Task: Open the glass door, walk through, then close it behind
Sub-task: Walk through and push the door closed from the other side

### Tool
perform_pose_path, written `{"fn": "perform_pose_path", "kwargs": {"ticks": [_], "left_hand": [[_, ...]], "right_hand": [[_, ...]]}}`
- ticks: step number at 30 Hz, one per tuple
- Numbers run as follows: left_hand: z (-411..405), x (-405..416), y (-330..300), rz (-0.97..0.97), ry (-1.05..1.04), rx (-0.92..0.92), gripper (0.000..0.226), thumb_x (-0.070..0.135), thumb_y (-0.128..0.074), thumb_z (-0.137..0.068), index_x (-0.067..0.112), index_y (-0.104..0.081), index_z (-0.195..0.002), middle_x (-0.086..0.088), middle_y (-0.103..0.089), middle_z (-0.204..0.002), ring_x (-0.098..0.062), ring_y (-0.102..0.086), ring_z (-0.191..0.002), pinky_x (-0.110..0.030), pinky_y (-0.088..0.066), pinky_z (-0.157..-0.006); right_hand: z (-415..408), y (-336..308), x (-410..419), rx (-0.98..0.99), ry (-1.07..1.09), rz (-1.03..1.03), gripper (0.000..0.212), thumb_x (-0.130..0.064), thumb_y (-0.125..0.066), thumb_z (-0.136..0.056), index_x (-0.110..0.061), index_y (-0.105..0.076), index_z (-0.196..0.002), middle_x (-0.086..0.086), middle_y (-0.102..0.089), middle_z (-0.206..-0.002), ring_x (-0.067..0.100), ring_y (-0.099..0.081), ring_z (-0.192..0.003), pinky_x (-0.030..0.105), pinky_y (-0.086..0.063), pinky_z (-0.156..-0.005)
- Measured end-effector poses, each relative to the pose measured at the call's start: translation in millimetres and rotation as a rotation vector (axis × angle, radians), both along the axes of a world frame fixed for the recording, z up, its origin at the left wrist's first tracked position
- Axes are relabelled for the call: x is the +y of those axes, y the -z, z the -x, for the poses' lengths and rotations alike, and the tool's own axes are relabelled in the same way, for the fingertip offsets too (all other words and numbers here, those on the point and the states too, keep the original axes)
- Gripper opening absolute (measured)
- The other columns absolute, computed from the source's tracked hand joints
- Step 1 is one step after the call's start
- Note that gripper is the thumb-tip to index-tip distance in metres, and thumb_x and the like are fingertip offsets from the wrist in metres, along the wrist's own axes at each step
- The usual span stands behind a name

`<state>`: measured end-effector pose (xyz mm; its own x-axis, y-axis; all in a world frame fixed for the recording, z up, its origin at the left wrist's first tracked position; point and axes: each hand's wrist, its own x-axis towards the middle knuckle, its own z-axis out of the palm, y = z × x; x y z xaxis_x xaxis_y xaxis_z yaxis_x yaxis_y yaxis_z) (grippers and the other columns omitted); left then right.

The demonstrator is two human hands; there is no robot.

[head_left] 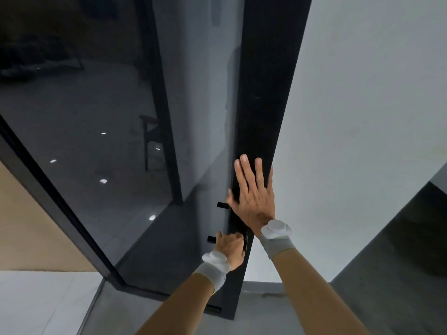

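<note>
Pressing flat against the black door frame (pixel 263 105), the right hand (pixel 252 197) lies with fingers spread and grasps nothing. Just below it, the left hand (pixel 229 249) is clenched around the black handle (pixel 212 239). The tinted glass door (pixel 96 141) stands directly ahead, beside a white wall (pixel 362 117).

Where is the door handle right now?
The door handle is low in the middle of the head view, on the black door frame, gripped by the left hand, just below the flat right hand.
</note>
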<state>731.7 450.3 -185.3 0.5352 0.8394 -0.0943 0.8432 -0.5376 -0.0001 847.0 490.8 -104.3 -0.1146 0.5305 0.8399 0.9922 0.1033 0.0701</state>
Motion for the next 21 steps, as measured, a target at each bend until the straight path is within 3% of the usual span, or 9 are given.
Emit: {"fn": "perform_pose_path", "kwargs": {"ticks": [8,17,21], "left_hand": [[-9,25,-2,0.011,0.031,-0.007,0.033,0.031,-0.050,-0.106,0.005,-0.053,-0.127,-0.012,-0.072,-0.108,-0.034,-0.069,-0.099,-0.045,-0.040,-0.098],[-22,52,-1,-0.004,0.034,0.024,0.042,0.031,-0.048,-0.108,0.002,-0.047,-0.138,-0.014,-0.072,-0.115,-0.036,-0.068,-0.105,-0.046,-0.040,-0.100],[-31,63,-1,-0.002,0.009,0.039,0.040,0.032,-0.050,-0.107,0.004,-0.049,-0.135,-0.014,-0.072,-0.117,-0.036,-0.068,-0.107,-0.046,-0.039,-0.101]], "right_hand": [[-7,-4,22,0.029,-0.003,0.002,0.099,-0.040,-0.062,-0.094,-0.020,-0.003,-0.171,-0.002,0.007,-0.180,0.028,0.004,-0.167,0.062,-0.019,-0.130],[-16,-10,43,0.026,0.003,0.039,0.102,-0.040,-0.062,-0.094,-0.021,0.003,-0.171,-0.003,0.014,-0.179,0.027,0.010,-0.166,0.067,-0.028,-0.125],[-21,-11,54,0.039,0.003,0.073,0.103,-0.041,-0.061,-0.094,-0.022,0.006,-0.170,-0.004,0.018,-0.178,0.025,0.014,-0.166,0.069,-0.025,-0.125]]}}
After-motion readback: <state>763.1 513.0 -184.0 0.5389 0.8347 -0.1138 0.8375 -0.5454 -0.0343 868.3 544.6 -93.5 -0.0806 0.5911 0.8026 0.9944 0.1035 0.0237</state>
